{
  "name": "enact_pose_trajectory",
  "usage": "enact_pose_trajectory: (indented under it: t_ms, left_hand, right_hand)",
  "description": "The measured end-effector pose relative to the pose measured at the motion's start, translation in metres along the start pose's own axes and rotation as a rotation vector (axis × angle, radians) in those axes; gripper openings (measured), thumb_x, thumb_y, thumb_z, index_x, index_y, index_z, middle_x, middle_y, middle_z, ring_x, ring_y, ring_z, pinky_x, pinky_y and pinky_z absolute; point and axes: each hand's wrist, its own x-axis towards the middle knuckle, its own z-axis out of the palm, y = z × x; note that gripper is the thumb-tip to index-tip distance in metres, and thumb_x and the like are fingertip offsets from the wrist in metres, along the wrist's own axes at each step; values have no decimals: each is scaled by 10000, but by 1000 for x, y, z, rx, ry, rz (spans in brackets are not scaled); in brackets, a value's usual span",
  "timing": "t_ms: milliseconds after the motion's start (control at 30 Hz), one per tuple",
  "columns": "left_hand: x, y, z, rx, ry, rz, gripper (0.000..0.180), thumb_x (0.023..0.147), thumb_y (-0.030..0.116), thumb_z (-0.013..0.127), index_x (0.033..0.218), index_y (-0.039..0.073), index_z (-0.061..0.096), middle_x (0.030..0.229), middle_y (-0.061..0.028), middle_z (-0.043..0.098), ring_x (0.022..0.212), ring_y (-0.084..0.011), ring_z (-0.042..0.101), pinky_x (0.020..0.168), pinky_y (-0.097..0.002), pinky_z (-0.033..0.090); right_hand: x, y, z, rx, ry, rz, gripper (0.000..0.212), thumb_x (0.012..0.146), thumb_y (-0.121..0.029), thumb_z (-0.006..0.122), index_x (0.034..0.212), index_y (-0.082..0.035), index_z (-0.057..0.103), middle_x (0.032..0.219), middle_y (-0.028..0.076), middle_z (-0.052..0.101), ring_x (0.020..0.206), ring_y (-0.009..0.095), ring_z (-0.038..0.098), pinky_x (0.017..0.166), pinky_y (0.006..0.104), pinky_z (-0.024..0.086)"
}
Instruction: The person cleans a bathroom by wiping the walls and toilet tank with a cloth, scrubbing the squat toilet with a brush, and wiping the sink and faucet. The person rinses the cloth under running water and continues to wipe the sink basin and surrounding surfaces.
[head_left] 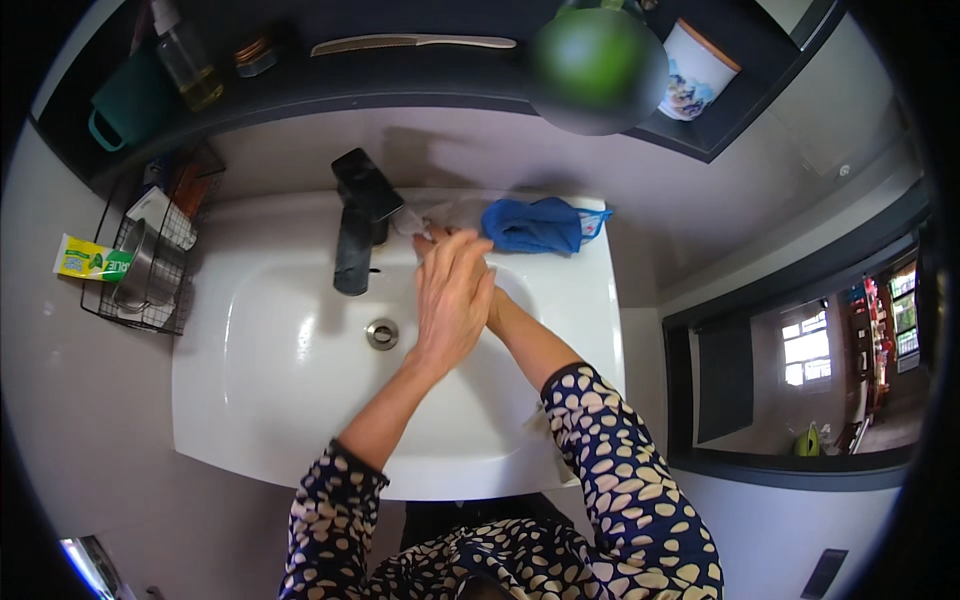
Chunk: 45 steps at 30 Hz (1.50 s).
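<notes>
Over the white sink (265, 400), my left hand (450, 305) lies across the back of my right hand (497, 308). The left fingers are stretched out and slant up to the right, with nothing seen in them. Most of the right hand is hidden beneath; only its wrist side and some fingertips show. By those fingertips, on the sink's back ledge, is a pale translucent thing (408, 220) whose kind I cannot make out. Just left of it stands the dark faucet (354, 250). A folded blue cloth (530, 225) rests on the ledge to the right of my fingers.
The metal drain (382, 334) lies left of my hands. A wire basket (185, 290) on the left wall holds a metal cup (150, 265) and a yellow-green tube (92, 260). Above, a dark shelf (400, 95) bears a comb (412, 42), bottle, mugs and a blurred green round thing.
</notes>
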Motion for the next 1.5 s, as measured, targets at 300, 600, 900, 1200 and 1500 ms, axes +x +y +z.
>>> enact_pose_trajectory:
  t_ms: [300, 600, 900, 1200, 1500]
  left_hand:
    - [80, -28, 126, 504, -642, -48, 652, 747, 216, 661, 1350, 227, 413, 1242, -147, 490, 1197, -318, 418, 1013, -524, 253]
    - [54, -20, 88, 350, -77, -163, 490, 752, 69, 563, 1223, 198, 524, 1015, -84, 555, 949, -290, 548, 800, -459, 420]
    - [-17, 20, 73, -186, 134, -344, 405, 794, -15, 573, 1182, 99, 546, 1030, -120, 550, 979, -290, 542, 838, -385, 436]
    - [-29, 85, 116, -607, 105, -314, 382, 799, -70, 592, 1157, 49, 528, 1069, -65, 557, 992, -167, 531, 883, -299, 429]
    - [-25, 144, 149, -698, 140, -208, 297, 795, -73, 599, 1049, 62, 523, 941, 0, 539, 861, -97, 499, 748, -241, 451]
  right_hand:
    - [-58, 43, -32, -210, -191, -99, 372, 885, -146, 479, 1242, -46, 461, 1275, 191, 458, 1203, 325, 421, 1011, 410, 337]
    - [-63, 81, -58, 57, 236, -119, 209, 726, -21, 544, 913, -17, 636, 941, 136, 604, 867, 313, 559, 723, 407, 471]
    - [-90, 147, -106, -65, 162, 388, 338, 707, -33, 575, 1018, -144, 646, 1208, 84, 540, 1020, 337, 490, 774, 453, 420]
    - [-175, 74, -166, 169, -130, 315, 330, 695, -18, 540, 975, -161, 641, 1181, 77, 544, 1101, 330, 442, 876, 451, 381]
    - [-220, 92, -217, 498, 197, 366, 381, 719, -127, 610, 1098, -94, 615, 1292, 131, 450, 1217, 309, 392, 937, 454, 381]
